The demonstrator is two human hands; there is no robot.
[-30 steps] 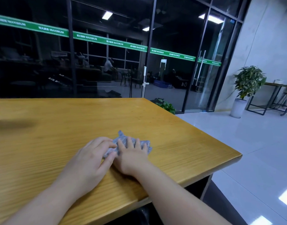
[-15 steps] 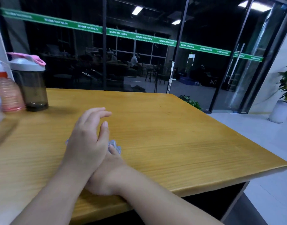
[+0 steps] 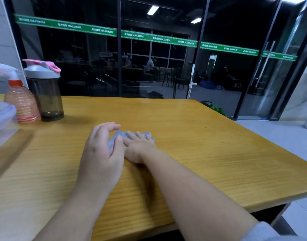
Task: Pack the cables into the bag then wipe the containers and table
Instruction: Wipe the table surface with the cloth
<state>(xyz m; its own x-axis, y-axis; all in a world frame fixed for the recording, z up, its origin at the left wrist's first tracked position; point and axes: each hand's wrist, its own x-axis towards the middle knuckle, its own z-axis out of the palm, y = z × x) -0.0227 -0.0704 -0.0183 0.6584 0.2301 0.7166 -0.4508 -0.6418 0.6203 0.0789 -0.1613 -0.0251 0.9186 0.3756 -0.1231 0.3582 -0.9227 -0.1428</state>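
Grey-blue cloth (image 3: 131,136) lay crumpled flat on the table (image 3: 210,145), long axis running left-right across the tabletop, roughly parallel to the near edge; no clear pointing end, just a bunched wad. It sat right of the dark shaker bottle (image 3: 45,94) and closer to me than it, well apart from it.

Table was yellow wood with visible grain, right corner in view over a pale tiled floor. Behind the shaker bottle was a dark glass wall (image 3: 166,66) with a green strip (image 3: 149,36) reading MAXIMUM, ceiling lights reflected in it. Just left of the shaker bottle stood a ribbed clear spray bottle (image 3: 21,101) with an orange collar, touching or nearly so, can't tell. Left of that, a clear plastic container (image 3: 1,115), blurred, cut by the frame edge.

My right hand (image 3: 140,148) lay palm-down on the cloth, fingers straight and pressing it to the table; cloth stuck out past the fingertips and to their left. My left hand (image 3: 102,150) was at the cloth's left end, fingers loosely curved above it, thumb resting on the cloth edge beside my right hand; not gripping it as far as visible. Both hands touching each other at the thumb side.
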